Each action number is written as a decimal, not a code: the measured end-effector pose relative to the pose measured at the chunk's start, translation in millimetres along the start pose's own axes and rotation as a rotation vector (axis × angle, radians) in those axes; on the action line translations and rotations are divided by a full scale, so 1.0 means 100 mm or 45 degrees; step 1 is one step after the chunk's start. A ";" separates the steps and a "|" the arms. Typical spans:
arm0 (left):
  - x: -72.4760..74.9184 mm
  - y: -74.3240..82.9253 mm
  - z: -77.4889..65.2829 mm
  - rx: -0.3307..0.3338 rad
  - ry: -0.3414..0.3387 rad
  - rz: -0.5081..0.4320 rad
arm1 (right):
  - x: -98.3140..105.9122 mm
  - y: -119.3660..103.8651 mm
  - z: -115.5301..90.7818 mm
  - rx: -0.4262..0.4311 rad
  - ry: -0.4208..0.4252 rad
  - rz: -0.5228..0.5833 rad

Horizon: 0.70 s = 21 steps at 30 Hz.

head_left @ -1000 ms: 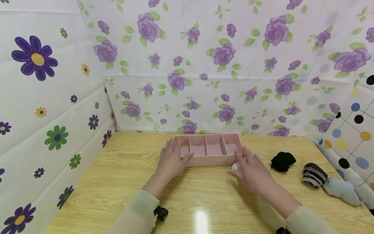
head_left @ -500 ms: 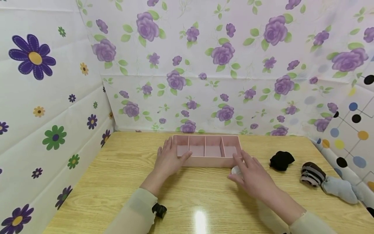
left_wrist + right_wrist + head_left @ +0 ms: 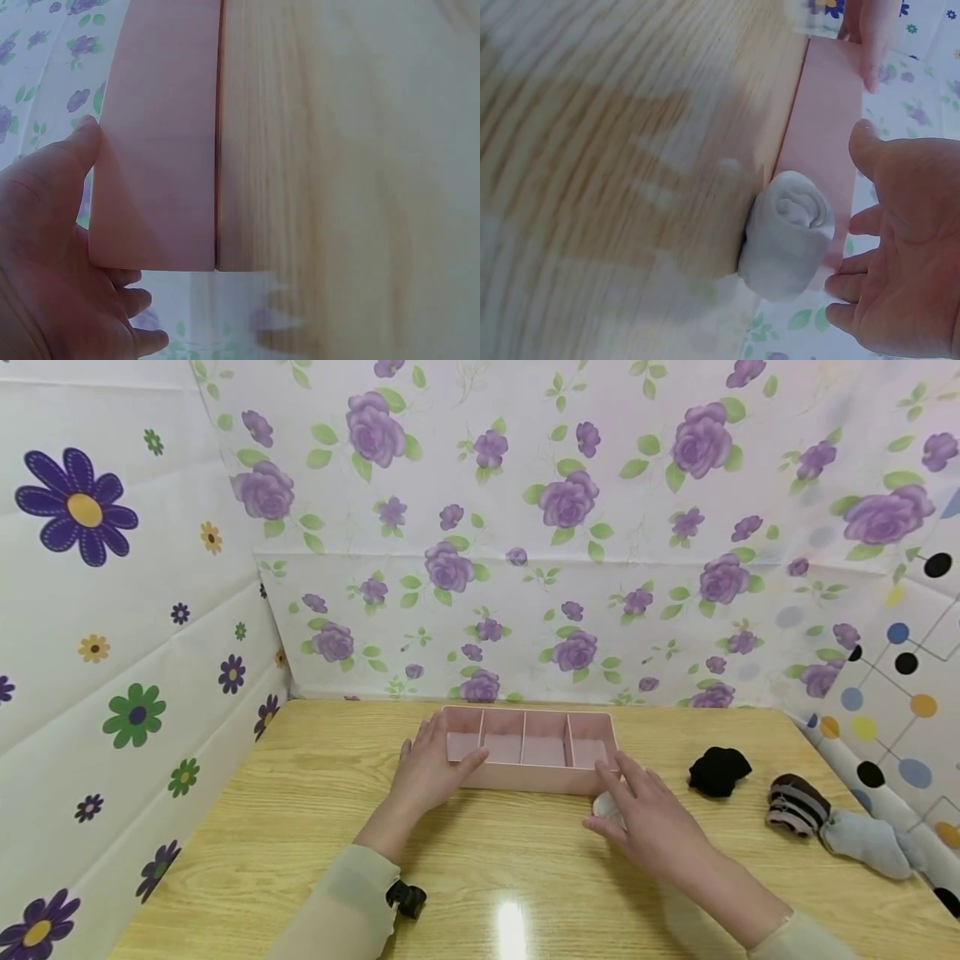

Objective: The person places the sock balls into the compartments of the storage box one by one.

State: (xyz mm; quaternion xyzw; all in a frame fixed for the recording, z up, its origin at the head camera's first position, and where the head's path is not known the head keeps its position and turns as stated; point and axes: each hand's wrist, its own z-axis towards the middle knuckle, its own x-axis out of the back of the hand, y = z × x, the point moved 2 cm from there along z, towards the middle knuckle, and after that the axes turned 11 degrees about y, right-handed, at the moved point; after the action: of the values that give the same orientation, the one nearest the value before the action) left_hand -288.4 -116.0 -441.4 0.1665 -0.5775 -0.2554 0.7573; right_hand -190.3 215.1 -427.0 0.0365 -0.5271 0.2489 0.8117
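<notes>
A long pink box [image 3: 532, 779] with several compartments in a row lies across the table; no contents show in them. My left hand [image 3: 426, 772] rests on its left end, fingers fairly straight along that side and thumb at the front rim. At the right front corner, my right hand [image 3: 652, 818] reaches to the box with fingers extended and spread. Between that hand and the front wall stands a white rolled cloth bundle [image 3: 789, 240], sock-like with a coiled top, partly hidden in the head view. In the right wrist view the fingers are beside the bundle, not curled round it.
To the right on the wooden table [image 3: 322, 793] lie a black cloth bundle [image 3: 718, 772], a striped rolled sock [image 3: 798, 806] and a light grey-blue rolled sock [image 3: 866, 843]. Flower-patterned sheets [image 3: 510, 602] hang behind the table and at the left; a dotted one hangs at the right.
The box's right end has come slightly toward me, so the box sits at a slight turn. Both hands stay at its ends, and more of the white bundle shows. The head view has shifted a little.
</notes>
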 end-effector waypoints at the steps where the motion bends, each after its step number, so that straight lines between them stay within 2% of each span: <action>1: 0.00 0.00 0.00 -0.002 0.002 -0.007 | 0.00 0.00 0.00 -0.004 -0.003 0.004; 6: 0.00 -0.02 0.00 -0.006 0.002 -0.041 | -0.01 0.05 -0.01 -0.043 -0.020 0.039; 13: -0.02 -0.04 0.00 -0.009 -0.015 -0.073 | -0.04 0.15 -0.04 -0.175 -0.048 0.093; 21: -0.02 -0.08 0.01 -0.017 -0.022 -0.124 | -0.02 0.23 -0.06 -0.242 -0.061 0.053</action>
State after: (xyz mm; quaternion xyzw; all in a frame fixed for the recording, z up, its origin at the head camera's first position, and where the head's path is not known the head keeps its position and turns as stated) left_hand -291.7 -121.4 -447.4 0.1873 -0.5736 -0.2972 0.7400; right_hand -195.6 236.2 -436.2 -0.0456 -0.5682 0.2138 0.7933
